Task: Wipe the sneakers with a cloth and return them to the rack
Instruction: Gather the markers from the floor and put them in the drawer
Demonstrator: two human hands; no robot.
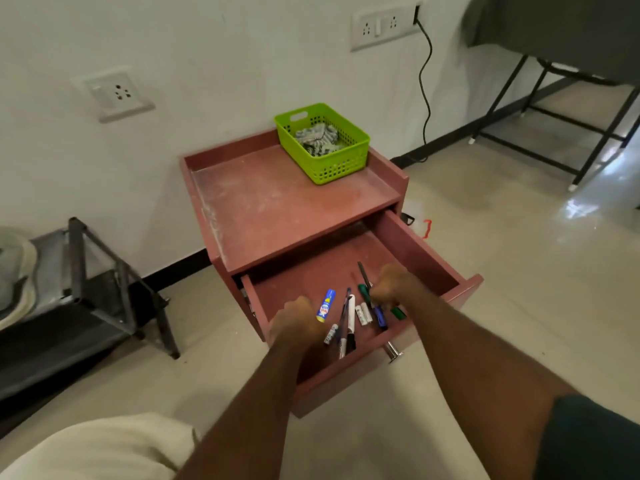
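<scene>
Sneakers, pale and half out of view, sat on the rack (104,289) at nine o'clock. Cloth (320,140) lay in the green basket (325,168) at twelve o'clock. Both hands, left (298,322) and right (394,285), hovered over the open drawer (415,251) with curled fingers; any grip was unclear.

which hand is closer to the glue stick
Left. The left hand sits right beside the glue stick in the drawer, just to its left. The right hand is further right, past the pens.
</scene>
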